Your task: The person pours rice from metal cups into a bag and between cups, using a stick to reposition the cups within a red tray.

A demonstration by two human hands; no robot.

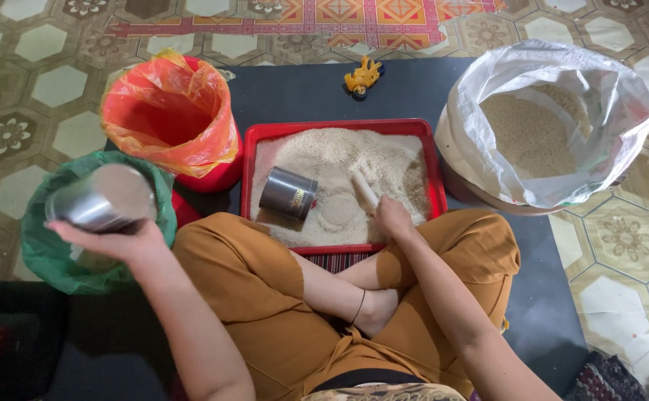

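Left hand at 9 o'clock, grip closed round a grain-filled metal can, tilted over the green-lined basket. Right hand at centre, grip closed on a pale stick that rests in the grain of the red tray. A second, dark metal can lies on its side in the tray, just left of the stick. Orange-lined red bucket at 10 o'clock. Open white grain sack at 2 o'clock. Yellow toy at 12, on the dark mat.
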